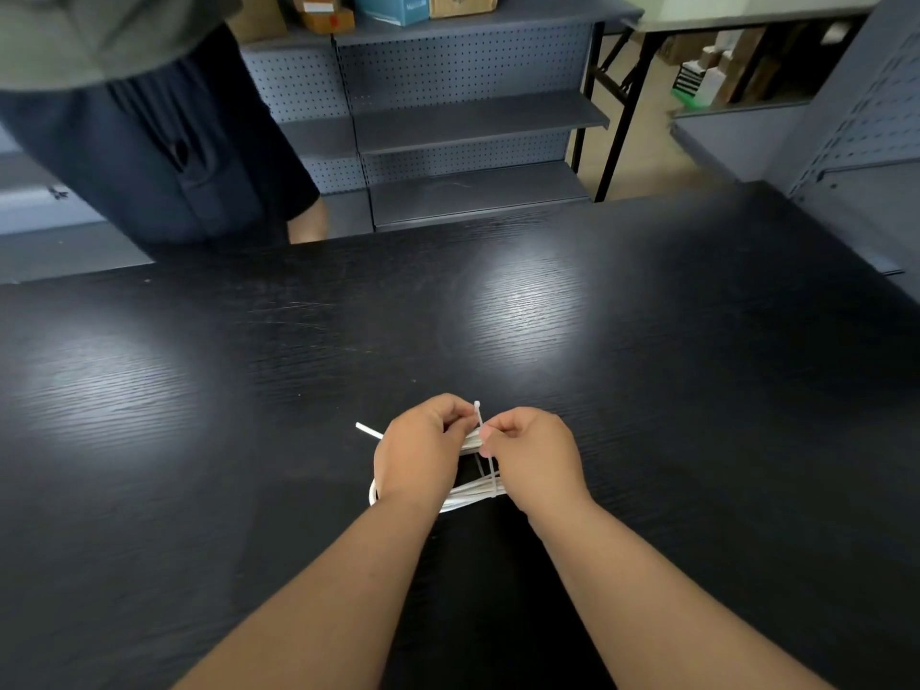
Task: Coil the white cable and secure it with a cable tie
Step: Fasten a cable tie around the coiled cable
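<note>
Two hands: both work close together low over the near part of the black table [498,301], knuckles almost touching.
Left hand [423,453]: fingers curled round the coil, fingertips pinching at the upper end of the tie.
Right hand [535,458]: thumb and forefinger pinch the tie's strap just beside the left fingertips.
White cable [473,490]: wound into a flat bundle of several strands, held between and beneath the hands. Whether it rests on the table cannot be told.
Cable tie [479,415]: one end stands upright above the fingers, and the strap runs down across the near strands. Whether the tail has entered the head is hidden.
White stub [367,430]: pokes out to the left of the left hand. It could be the cable's end or the tie's tail.
Step in hand: most likely closing the tie round the coil.
Doing it well: bunch the strands tightly with the left hand, feed the tail squarely into the head, then pull straight along the strap.
Watch for: a loose strand left outside the loop, or the coil springing open if the left hand's grip loosens.
</note>
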`<state>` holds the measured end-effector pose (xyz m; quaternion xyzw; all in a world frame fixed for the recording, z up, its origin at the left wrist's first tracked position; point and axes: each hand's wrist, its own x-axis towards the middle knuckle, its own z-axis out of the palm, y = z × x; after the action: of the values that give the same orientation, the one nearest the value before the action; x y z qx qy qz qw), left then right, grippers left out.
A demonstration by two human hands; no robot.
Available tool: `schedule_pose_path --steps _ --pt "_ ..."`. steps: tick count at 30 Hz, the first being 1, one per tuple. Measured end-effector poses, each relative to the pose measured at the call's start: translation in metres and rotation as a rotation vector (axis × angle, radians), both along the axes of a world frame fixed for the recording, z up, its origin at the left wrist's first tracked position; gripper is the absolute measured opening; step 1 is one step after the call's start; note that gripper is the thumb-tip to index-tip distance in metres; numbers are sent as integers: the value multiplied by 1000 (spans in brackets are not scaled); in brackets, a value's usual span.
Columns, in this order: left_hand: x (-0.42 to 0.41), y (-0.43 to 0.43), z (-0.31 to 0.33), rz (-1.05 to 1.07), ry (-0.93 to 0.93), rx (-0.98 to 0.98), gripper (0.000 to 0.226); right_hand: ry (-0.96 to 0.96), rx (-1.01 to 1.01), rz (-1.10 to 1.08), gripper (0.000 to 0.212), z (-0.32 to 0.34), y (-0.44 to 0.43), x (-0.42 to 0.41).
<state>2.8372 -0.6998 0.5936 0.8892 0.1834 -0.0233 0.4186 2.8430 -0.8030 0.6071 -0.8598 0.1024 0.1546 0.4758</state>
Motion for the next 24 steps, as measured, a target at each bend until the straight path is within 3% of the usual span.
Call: schedule_pose_path --steps 24 --pt "-6 3 -1 -66 -66 -31 27 1 112 -108 9 -7 2 -3"
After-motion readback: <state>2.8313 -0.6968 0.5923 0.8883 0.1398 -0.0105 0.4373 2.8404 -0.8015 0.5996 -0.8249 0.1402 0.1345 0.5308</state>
